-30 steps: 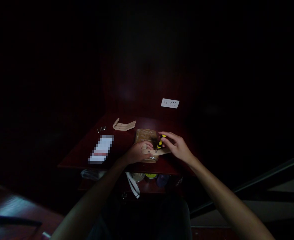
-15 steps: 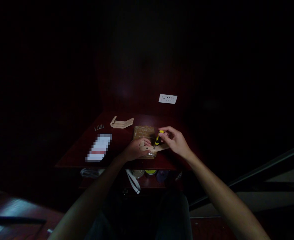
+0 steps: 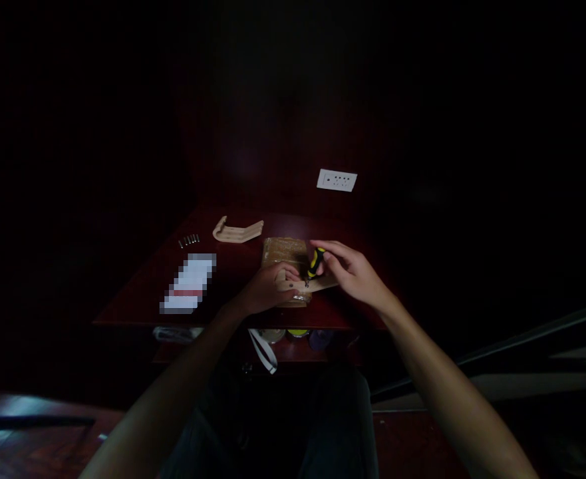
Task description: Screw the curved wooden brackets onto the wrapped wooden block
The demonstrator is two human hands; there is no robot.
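The left grip (image 3: 265,289) is curled around one end of a light wooden piece (image 3: 320,284), on top of a brown wrapped block (image 3: 283,249). The right grip (image 3: 355,271) pinches a yellow and black screwdriver (image 3: 315,263), its tip down at the wood, near the left grip. Past the left grip, a bent wooden piece (image 3: 237,234) lies on the worktop (image 3: 240,263).

The table (image 3: 143,299) looked like polished wood. Under the plastic-looking screwdriver handle (image 3: 316,261), the strip (image 3: 318,285) was smooth, matt wood, like the curved piece (image 3: 237,234). Glossy, crinkled film (image 3: 300,299) covered the block (image 3: 283,251), the fasteners (image 3: 189,240) had a metallic shine, and the wall socket (image 3: 337,180) looked like smooth plastic.
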